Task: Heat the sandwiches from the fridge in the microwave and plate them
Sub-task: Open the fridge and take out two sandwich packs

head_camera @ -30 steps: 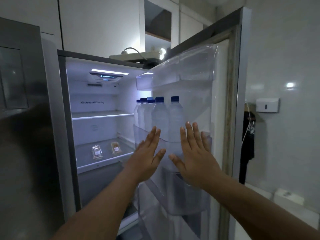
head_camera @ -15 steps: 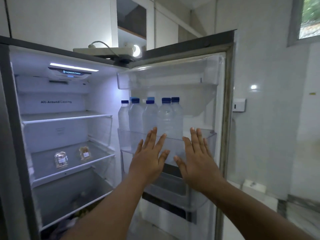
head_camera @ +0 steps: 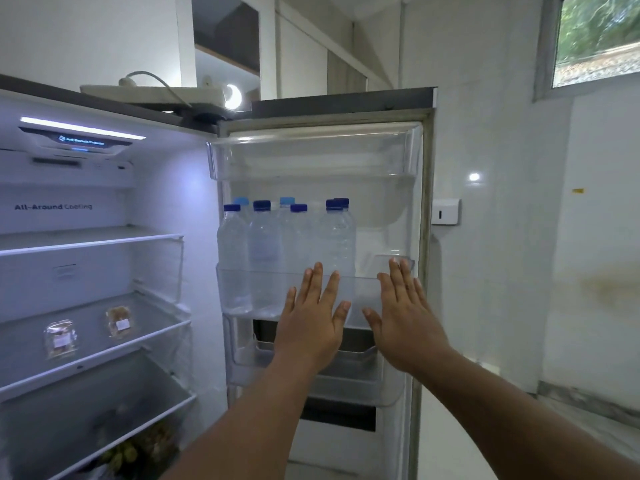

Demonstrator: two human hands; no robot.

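The fridge stands open and lit. Two sandwiches in clear wrap lie side by side on a middle glass shelf point(head_camera: 104, 355) at the left: one point(head_camera: 60, 339) nearer the left edge, the other point(head_camera: 118, 322) to its right. My left hand point(head_camera: 311, 323) and my right hand point(head_camera: 405, 320) are raised side by side with straight, spread fingers in front of the open fridge door point(head_camera: 420, 237). Both are empty, level with the door's bottle bin point(head_camera: 242, 289). Whether they touch the bin, I cannot tell. The sandwiches lie well to the left of both hands.
Several water bottles point(head_camera: 266, 244) with blue caps stand in the door bin. An empty clear bin point(head_camera: 311, 157) sits above them, more bins below. Greenish produce point(head_camera: 121, 452) lies in the bottom compartment. A power strip point(head_camera: 152, 93) rests on top of the fridge. A white tiled wall point(head_camera: 519, 271) is at right.
The door has swung further open to the right and the view has shifted right with it. Both hands stay flat and spread in front of the door bin.
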